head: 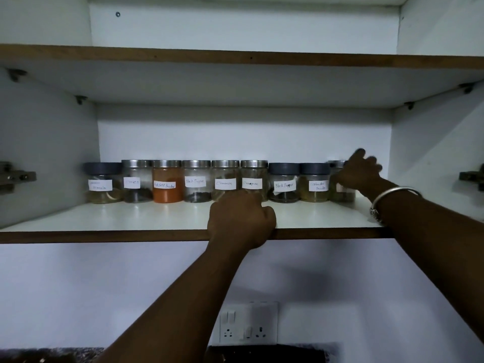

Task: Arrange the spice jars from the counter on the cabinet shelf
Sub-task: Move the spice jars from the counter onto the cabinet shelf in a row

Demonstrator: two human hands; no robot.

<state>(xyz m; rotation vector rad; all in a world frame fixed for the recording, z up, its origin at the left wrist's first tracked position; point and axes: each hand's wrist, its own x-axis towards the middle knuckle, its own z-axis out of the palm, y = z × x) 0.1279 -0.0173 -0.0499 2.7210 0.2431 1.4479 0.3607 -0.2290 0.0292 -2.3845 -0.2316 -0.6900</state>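
Observation:
Several labelled glass spice jars stand in one row at the back of the white cabinet shelf (131, 216). From the left I see a dark-lidded masala jar (103, 183), a cloves jar (137, 180), an orange chilli powder jar (167, 182), black pepper (196, 180), two cinnamon jars (225, 179) (253, 179), a dark-lidded black pepper jar (284, 183) and coriander powder (314, 183). My right hand (361, 171), blurred, grips the rightmost jar (337, 189), hiding most of it. My left hand (241, 218) rests as a fist on the shelf's front edge, before the cinnamon jars.
An upper shelf (235, 58) hangs close above the jars. Door hinges jut from the left wall (15, 178) and right wall (471, 176). Below the cabinet are a wall socket plate (248, 323) and a dark counter (39, 356).

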